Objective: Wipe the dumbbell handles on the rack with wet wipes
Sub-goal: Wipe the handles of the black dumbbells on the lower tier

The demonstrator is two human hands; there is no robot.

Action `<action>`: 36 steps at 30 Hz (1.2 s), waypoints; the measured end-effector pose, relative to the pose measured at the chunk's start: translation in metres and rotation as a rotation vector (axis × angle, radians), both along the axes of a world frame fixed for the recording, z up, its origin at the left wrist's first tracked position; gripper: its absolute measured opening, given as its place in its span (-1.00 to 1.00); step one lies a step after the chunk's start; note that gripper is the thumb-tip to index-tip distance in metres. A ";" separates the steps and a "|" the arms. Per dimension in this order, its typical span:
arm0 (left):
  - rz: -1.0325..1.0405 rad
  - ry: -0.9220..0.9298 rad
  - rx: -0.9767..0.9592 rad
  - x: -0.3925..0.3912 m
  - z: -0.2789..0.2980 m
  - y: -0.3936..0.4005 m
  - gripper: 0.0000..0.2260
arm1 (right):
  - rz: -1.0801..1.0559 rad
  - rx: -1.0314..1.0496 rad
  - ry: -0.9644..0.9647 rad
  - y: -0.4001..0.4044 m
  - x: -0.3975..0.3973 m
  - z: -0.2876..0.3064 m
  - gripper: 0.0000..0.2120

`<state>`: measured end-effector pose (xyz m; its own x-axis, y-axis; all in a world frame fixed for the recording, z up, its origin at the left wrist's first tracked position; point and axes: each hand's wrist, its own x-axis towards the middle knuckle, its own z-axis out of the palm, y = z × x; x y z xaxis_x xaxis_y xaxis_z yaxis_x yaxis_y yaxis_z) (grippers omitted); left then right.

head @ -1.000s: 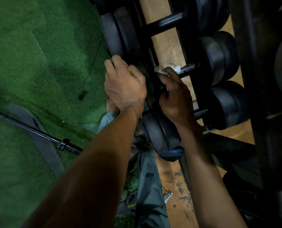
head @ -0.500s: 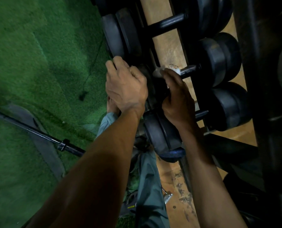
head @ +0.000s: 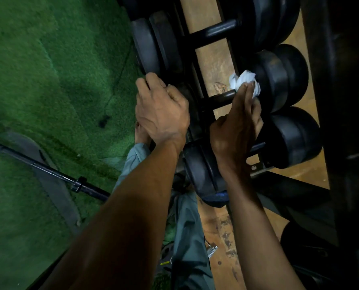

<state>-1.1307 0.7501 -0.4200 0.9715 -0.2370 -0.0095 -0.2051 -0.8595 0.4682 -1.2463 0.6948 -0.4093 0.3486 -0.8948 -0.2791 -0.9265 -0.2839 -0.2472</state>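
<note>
Black dumbbells lie side by side on a dark rack. My left hand grips the left head of the middle dumbbell, fingers curled over its rim. The bare left part of that dumbbell's handle shows between my hands. My right hand reaches over the handle's right end and holds a crumpled white wet wipe at its fingertips, against the inner face of the right head. The rest of the handle is hidden under my right hand.
Another dumbbell's handle lies just beyond, and one more dumbbell sits nearer, under my right wrist. Green turf covers the floor on the left, with a barbell lying across it. Wooden floor shows beneath the rack.
My right hand has slid the wipe along the handle from its left end to the right head, uncovering the handle's left part. My left hand has kept its grip.
</note>
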 end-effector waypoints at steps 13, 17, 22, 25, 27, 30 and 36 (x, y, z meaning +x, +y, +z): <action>-0.013 0.041 0.013 -0.001 0.003 0.000 -0.82 | -0.976 0.573 -0.911 -0.027 0.030 0.007 -0.35; -0.010 0.036 0.001 -0.001 0.003 0.000 -0.83 | -1.312 0.849 -1.335 -0.055 0.020 -0.004 -0.75; -0.016 0.025 0.011 -0.001 0.003 -0.001 -0.83 | -1.278 1.016 -1.458 -0.064 0.009 -0.028 -0.67; -0.015 0.025 0.023 -0.001 0.002 0.000 -0.85 | -1.121 1.065 -1.248 -0.066 0.006 -0.029 -0.74; -0.013 0.023 0.025 -0.001 0.003 -0.001 -0.86 | -1.034 1.054 -1.043 -0.060 0.006 -0.023 -0.80; -0.018 0.019 0.033 -0.002 0.004 -0.001 -0.86 | -0.929 0.940 -0.843 -0.046 0.003 -0.017 -0.89; -0.014 0.077 0.025 -0.002 0.005 0.000 -0.84 | -0.716 0.814 -0.597 -0.034 -0.013 -0.011 -0.74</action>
